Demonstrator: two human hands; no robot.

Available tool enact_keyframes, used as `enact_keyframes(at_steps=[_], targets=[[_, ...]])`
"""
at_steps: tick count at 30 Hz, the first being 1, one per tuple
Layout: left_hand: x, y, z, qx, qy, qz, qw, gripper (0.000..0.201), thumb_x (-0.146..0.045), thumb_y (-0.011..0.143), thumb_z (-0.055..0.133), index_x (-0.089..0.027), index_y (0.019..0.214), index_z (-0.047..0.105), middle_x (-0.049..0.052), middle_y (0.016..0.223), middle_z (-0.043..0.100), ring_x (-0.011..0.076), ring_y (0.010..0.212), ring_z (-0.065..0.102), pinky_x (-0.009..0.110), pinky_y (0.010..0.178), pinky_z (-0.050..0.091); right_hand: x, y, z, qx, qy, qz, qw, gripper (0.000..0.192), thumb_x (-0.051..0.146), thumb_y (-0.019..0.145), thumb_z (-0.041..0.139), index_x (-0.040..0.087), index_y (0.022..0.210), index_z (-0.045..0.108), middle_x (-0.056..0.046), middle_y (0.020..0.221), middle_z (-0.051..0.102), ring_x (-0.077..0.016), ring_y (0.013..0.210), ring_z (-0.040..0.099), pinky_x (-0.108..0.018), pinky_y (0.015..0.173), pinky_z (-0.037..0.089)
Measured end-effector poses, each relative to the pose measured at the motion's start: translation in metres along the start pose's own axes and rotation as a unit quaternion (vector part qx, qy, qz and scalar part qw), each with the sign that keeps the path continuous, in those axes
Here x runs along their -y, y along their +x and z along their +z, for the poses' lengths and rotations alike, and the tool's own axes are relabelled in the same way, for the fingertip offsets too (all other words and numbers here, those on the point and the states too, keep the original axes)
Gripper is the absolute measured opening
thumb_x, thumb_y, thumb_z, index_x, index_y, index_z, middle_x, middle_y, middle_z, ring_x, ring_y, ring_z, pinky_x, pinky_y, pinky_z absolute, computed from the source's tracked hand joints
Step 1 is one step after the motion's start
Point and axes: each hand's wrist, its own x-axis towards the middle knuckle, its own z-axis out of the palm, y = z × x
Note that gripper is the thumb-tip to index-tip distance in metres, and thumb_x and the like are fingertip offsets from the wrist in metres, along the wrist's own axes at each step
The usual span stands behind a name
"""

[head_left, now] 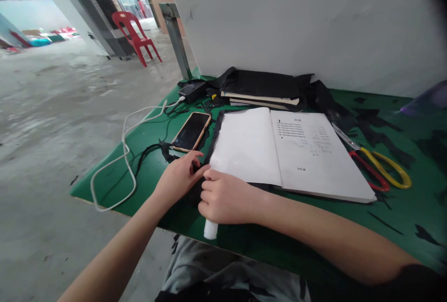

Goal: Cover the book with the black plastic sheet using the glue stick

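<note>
Bare concrete floor stretches away on the left of a workshop, where a red plastic chair stands near a grey machine cabinet under bright windows. Nearer, a green worktop runs along a white partition wall. A white cable loops over the worktop's left edge and leads up toward a black charger block. Beside it a phone in an orange-rimmed case lies face up, screen dark, with thin black cords around it.

A seated person reaches in from the near edge. The left hand rests flat and loosely open just below the phone, fingers stretched toward a strip of black fabric that runs along the left edge of an open book; it grips nothing that can be made out. Touching it, the right hand is closed in a fist around a white cylinder, whose lower end pokes out below the palm; what the cylinder is cannot be told.

Right of the hands, the open book lies flat, its left page blank and its right page printed with a short list. Behind it, closed books are stacked under folded black cloth. Farther right, scissors with red and yellow handles lie on the worktop among scattered black scraps.
</note>
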Motion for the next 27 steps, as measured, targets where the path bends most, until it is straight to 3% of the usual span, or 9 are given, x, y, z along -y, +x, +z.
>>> enact_keyframes(at_steps=[3,9,15,18,21,23,27], targets=[[-0.003,-0.002,-0.001,-0.012,-0.004,0.028,1.000,0.036,-0.044,0.085,0.052,-0.022,0.114,0.051,0.001,0.088,0.058,0.0137,0.070,0.054,0.026,0.068,0.044,0.011,0.004,-0.001,-0.004,-0.013,-0.010,1.000,0.022,0.007,0.081,0.046,0.019,0.067,0.057,-0.006,0.067,0.066,-0.0190,0.059,0.054,-0.044,0.076,0.038],[-0.010,-0.012,-0.003,0.016,0.026,0.102,0.994,0.031,-0.040,0.087,0.050,-0.028,0.115,0.058,0.006,0.110,0.050,0.0197,0.098,0.054,0.035,0.086,0.043,0.025,0.006,-0.007,0.006,0.009,-0.012,1.000,0.017,0.010,0.080,0.049,0.017,0.069,0.060,-0.007,0.066,0.067,-0.0197,0.056,0.055,-0.043,0.070,0.039],[-0.007,-0.022,-0.002,0.006,0.064,0.107,0.992,0.023,-0.037,0.089,0.049,-0.025,0.106,0.060,0.006,0.113,0.052,0.0219,0.104,0.051,0.038,0.090,0.040,0.018,0.009,-0.024,0.049,0.208,-0.038,0.976,0.012,0.020,0.079,0.055,0.018,0.069,0.060,-0.002,0.065,0.065,-0.0161,0.060,0.055,-0.037,0.068,0.039],[-0.006,-0.026,-0.001,0.001,0.067,0.098,0.993,0.024,-0.031,0.088,0.049,-0.024,0.109,0.057,0.007,0.116,0.053,0.0236,0.106,0.050,0.038,0.087,0.040,0.001,0.007,-0.037,0.016,0.320,0.029,0.947,0.009,0.024,0.079,0.055,0.018,0.080,0.061,0.000,0.074,0.067,-0.0142,0.071,0.058,-0.034,0.079,0.040],[-0.006,-0.029,0.000,-0.015,0.070,0.093,0.993,0.031,-0.028,0.087,0.051,-0.022,0.118,0.050,0.008,0.116,0.055,0.0251,0.107,0.051,0.039,0.087,0.040,-0.025,0.000,-0.047,-0.091,0.385,0.198,0.897,0.011,0.021,0.080,0.053,0.021,0.089,0.059,0.000,0.090,0.067,-0.0141,0.088,0.058,-0.032,0.087,0.040],[-0.007,-0.030,0.001,-0.027,0.071,0.082,0.994,0.036,-0.029,0.085,0.054,-0.022,0.120,0.047,0.008,0.115,0.057,0.0254,0.106,0.052,0.039,0.089,0.040,-0.045,-0.007,-0.048,-0.142,0.413,0.339,0.833,0.015,0.026,0.084,0.050,0.021,0.095,0.058,-0.003,0.100,0.064,-0.0165,0.093,0.057,-0.033,0.084,0.043],[-0.007,-0.030,0.002,-0.024,0.062,0.051,0.996,0.040,-0.030,0.084,0.056,-0.023,0.122,0.045,0.007,0.116,0.057,0.0258,0.106,0.053,0.039,0.088,0.040,-0.077,-0.020,-0.026,-0.164,0.436,0.558,0.687,0.033,0.045,0.089,0.039,0.019,0.082,0.057,-0.003,0.067,0.054,-0.0162,0.065,0.052,-0.031,0.059,0.041]])
